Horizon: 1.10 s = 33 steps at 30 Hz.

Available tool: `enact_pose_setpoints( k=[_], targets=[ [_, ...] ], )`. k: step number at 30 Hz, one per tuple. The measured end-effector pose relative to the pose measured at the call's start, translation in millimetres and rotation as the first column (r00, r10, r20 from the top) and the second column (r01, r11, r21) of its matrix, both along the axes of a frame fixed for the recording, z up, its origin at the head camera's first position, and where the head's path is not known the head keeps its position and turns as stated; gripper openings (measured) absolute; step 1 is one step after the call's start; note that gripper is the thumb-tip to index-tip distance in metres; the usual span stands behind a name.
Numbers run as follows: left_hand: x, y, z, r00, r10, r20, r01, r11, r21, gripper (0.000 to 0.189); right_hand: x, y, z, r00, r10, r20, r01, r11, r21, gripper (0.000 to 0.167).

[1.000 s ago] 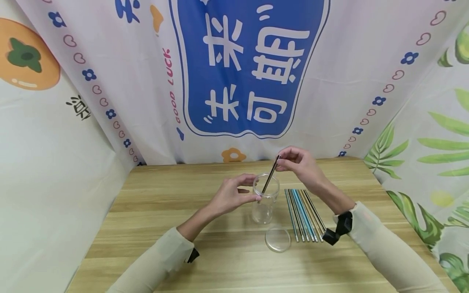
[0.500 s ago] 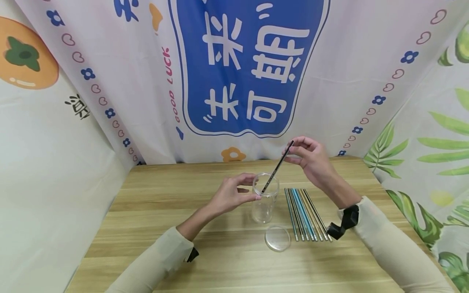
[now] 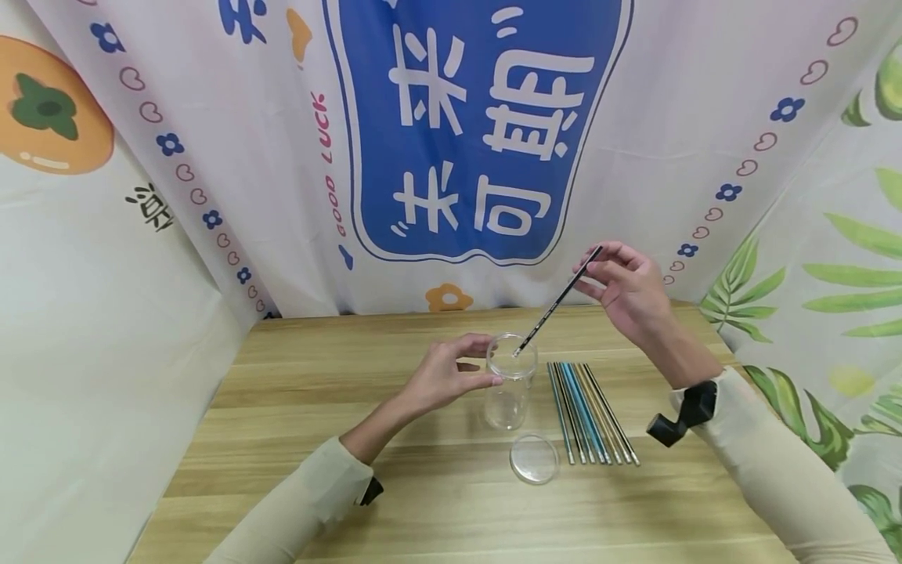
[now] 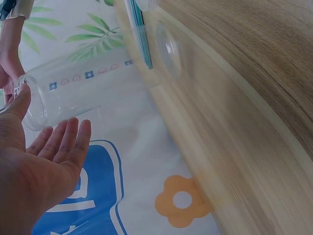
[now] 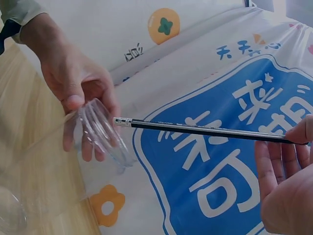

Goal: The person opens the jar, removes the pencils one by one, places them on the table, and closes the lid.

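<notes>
My left hand [image 3: 447, 374] holds a clear plastic jar [image 3: 506, 411] near its rim, thumb on one side and fingers on the other. The jar stands upright on the table with its mouth uncovered. Up and to the right, my right hand [image 3: 630, 294] pinches a black pencil [image 3: 557, 304] near its upper end. This pencil slants down to the jar's mouth. In the right wrist view, its eraser end [image 5: 122, 121] is close to the jar's rim [image 5: 105, 132]; whether they touch I cannot tell.
Several pencils [image 3: 588, 415] in blue, black and gold lie side by side right of the jar. A round clear lid [image 3: 534, 459] lies in front of it. Behind the wooden table [image 3: 437, 509] hangs a printed cloth [image 3: 613, 204].
My right hand has moved up and to the right, drawing the black pencil up from inside the jar until its eraser end is at the mouth. My left hand and the jar have stayed put.
</notes>
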State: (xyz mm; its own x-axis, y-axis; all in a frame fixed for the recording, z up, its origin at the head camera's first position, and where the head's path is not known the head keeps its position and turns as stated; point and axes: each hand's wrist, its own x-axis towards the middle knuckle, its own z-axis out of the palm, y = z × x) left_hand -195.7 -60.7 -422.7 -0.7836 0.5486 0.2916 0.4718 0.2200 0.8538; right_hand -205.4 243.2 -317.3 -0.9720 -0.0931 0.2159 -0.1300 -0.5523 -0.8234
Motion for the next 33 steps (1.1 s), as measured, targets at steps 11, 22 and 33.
enact_pose_setpoints(
  k=[11, 22, 33],
  targets=[
    [-0.1, 1.0, -0.5, 1.0, 0.013, -0.006, -0.013, 1.0, -0.002, 0.059, -6.7, 29, 6.6, 0.999, 0.035, -0.02, -0.038, 0.989, -0.144, 0.022],
    [-0.2, 0.9, -1.1, 1.0, 0.016, -0.01, -0.016, 1.0, -0.003, 0.059, -2.7, 60, 5.8, 0.996, 0.061, 0.066, -0.055, 0.994, -0.093, 0.025],
    [0.4, 0.9, -0.8, 1.0, 0.021, 0.001, -0.021, 1.0, -0.004, 0.058, -4.0, 84, -9.1, 0.987, 0.054, 0.151, -0.068, 0.994, 0.091, 0.026]
  ],
)
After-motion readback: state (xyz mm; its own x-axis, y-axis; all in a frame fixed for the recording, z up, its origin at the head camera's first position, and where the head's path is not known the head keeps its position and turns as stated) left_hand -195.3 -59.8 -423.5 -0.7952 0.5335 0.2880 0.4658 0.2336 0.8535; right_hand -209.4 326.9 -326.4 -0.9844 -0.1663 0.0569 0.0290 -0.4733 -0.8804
